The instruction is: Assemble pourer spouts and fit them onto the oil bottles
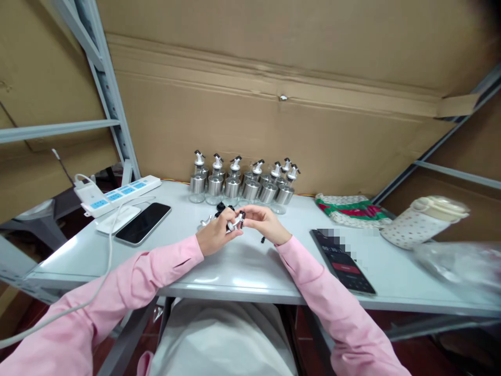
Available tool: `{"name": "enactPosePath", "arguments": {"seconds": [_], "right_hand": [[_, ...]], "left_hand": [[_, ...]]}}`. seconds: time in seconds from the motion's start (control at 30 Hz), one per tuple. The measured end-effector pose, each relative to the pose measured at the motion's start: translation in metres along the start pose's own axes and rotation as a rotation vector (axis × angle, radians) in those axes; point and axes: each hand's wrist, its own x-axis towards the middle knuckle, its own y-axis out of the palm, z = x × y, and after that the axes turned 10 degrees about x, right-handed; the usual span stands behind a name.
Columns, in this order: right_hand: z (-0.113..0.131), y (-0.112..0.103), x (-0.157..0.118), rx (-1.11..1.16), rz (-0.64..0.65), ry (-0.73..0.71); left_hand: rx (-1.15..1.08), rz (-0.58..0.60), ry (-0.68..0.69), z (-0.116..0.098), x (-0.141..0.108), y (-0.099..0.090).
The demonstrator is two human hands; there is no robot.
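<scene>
My left hand (pixel 214 235) and my right hand (pixel 263 221) meet over the middle of the white table (pixel 242 271). Between their fingertips they hold a small silver pourer cap with a black end (pixel 236 220). Both hands grip it, the left from below, the right from the side. A few small black and silver parts (pixel 220 208) lie on the table just behind the hands. Behind those stands a row of several glass bottles with steel bands and pourer caps (pixel 242 183), against the cardboard wall.
A dark phone (pixel 143 223) and a white power strip (pixel 117 194) lie at the left, with a white cable (pixel 110 245) trailing off the front edge. A second phone (pixel 343 261) lies at the right, beside a folded cloth (pixel 346 208), a spotted flask (pixel 422 221) and a plastic bag (pixel 462 263).
</scene>
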Motion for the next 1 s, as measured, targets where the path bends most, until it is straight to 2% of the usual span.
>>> {"name": "enactPosePath", "arguments": {"seconds": [0.17, 0.23, 0.3, 0.43, 0.53, 0.6, 0.7, 0.77, 0.83, 1.0], "right_hand": [[0.016, 0.008, -0.005, 0.152, -0.032, -0.124], [0.027, 0.006, -0.004, 0.232, -0.123, -0.167], [0.043, -0.003, 0.003, 0.222, -0.255, -0.274], [0.081, -0.038, 0.038, -0.097, -0.508, -0.51], [0.111, -0.069, 0.075, -0.501, -0.587, -0.55], [0.126, -0.087, 0.097, -0.872, -0.51, -0.409], [0.137, -0.105, 0.118, -1.533, -0.297, 0.025], [0.137, -0.113, 0.126, -1.79, -0.209, 0.252], [0.133, -0.12, 0.133, -1.855, -0.183, 0.362], [0.123, -0.127, 0.153, -1.872, -0.175, 0.507]], "left_hand": [[-0.021, -0.129, 0.037, -0.007, 0.002, -0.002], [0.0, -0.189, 0.065, -0.009, 0.001, -0.003], [0.014, -0.196, 0.107, -0.011, -0.002, -0.002], [0.062, -0.054, 0.176, -0.019, -0.01, 0.002], [0.078, 0.037, 0.224, -0.022, -0.014, 0.008], [0.077, 0.046, 0.234, -0.02, -0.016, 0.011], [0.072, 0.061, 0.199, -0.017, -0.018, 0.014], [0.066, 0.091, 0.178, -0.015, -0.018, 0.014], [0.059, 0.117, 0.17, -0.015, -0.018, 0.014], [0.043, 0.132, 0.163, -0.015, -0.018, 0.014]]}}
